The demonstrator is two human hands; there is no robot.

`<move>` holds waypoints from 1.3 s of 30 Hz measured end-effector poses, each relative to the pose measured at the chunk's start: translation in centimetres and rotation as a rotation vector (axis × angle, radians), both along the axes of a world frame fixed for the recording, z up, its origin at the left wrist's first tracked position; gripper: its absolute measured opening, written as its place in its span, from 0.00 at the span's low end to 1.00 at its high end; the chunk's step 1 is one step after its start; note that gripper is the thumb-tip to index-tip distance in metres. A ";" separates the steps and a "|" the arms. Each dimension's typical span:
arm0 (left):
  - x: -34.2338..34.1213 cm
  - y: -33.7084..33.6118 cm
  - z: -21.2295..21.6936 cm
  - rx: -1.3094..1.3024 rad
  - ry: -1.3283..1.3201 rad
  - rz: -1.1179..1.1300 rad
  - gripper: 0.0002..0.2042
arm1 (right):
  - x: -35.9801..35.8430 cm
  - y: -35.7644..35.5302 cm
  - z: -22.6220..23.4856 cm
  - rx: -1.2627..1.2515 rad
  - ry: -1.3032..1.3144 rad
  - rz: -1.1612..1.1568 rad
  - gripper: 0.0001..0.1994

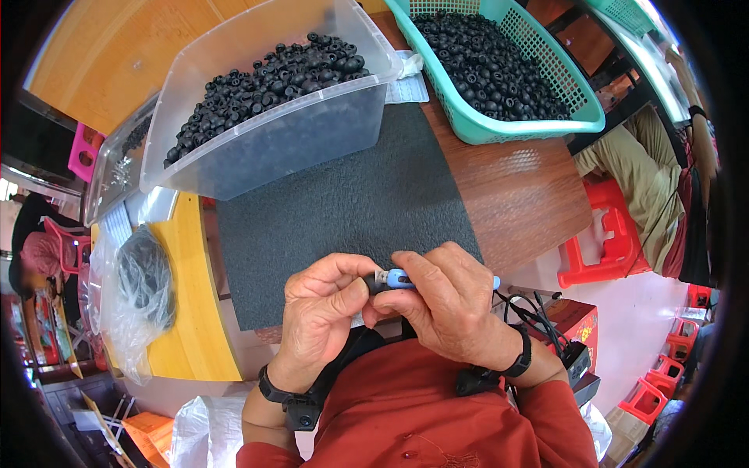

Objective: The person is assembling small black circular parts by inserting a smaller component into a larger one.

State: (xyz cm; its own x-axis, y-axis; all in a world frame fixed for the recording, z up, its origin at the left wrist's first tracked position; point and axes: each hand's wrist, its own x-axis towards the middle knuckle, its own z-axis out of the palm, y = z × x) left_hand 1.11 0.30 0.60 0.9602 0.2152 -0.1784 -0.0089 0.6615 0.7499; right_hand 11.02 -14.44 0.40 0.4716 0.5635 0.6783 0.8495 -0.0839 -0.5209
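Both my hands meet over the near edge of the dark grey mat (343, 207). My left hand (318, 312) pinches a small black round part (371, 284) between thumb and fingertips. In my right hand (451, 304) is a slim blue-handled tool (399, 278), its metal end pointing left against the black part. Fingers cover much of the handle, and its far end sticks out on the right. The tool's exact kind cannot be made out. Beyond the mat stands a clear plastic bin (296, 136) holding many similar black parts.
A turquoise basket (515, 129) of black parts stands at the back right on the brown wooden table (530, 195). On the left, a yellow wooden surface (191, 312) bears a plastic bag (144, 281) and a clear tray (101, 187). A red stool (608, 242) and a seated person are at right.
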 end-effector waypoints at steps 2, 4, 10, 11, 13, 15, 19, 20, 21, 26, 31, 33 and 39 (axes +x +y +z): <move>-0.1 0.0 -0.1 -0.010 0.032 -0.010 0.13 | -0.1 -0.2 0.0 -0.049 0.001 -0.004 0.21; -0.1 -0.2 -0.1 -0.016 0.044 -0.004 0.14 | -0.2 -0.2 0.0 -0.052 -0.010 -0.013 0.21; -0.1 -0.6 -0.2 -0.025 0.113 0.007 0.17 | -0.2 -0.3 -0.3 -0.040 -0.062 -0.030 0.21; -0.1 -0.7 -0.1 -0.059 0.124 0.002 0.17 | -0.1 -0.3 -0.4 -0.043 -0.075 -0.036 0.21; -0.3 -1.0 0.2 -0.075 0.120 0.004 0.17 | -0.2 -0.2 -0.2 -0.034 -0.115 -0.045 0.18; -0.3 -1.2 0.3 -0.092 0.121 0.007 0.17 | -0.2 -0.1 -0.3 -0.026 -0.150 -0.053 0.16; -0.2 -1.4 0.2 -0.034 0.130 0.033 0.18 | 0.1 -0.2 -0.3 -0.034 -0.175 -0.037 0.15; -0.2 -1.4 0.2 -0.011 0.119 0.044 0.18 | 0.1 -0.2 -0.3 -0.046 -0.180 -0.029 0.14; -0.2 -1.5 0.1 -0.011 0.120 0.043 0.18 | 0.0 -0.3 -0.4 -0.047 -0.179 -0.030 0.14; -0.7 -1.6 -0.1 -0.109 0.107 0.011 0.14 | -0.5 -0.7 -0.7 -0.056 -0.161 -0.013 0.14; -0.8 -1.8 -1.1 -0.036 0.041 0.048 0.13 | -0.2 -1.0 -1.5 0.043 0.001 -0.005 0.16; -0.7 -1.7 -1.2 -0.005 0.035 0.055 0.13 | -0.1 -1.0 -1.5 0.037 0.038 -0.018 0.17; 0.2 -1.9 -0.8 0.027 0.044 0.092 0.12 | 0.3 -0.8 -1.3 0.041 0.052 -0.029 0.18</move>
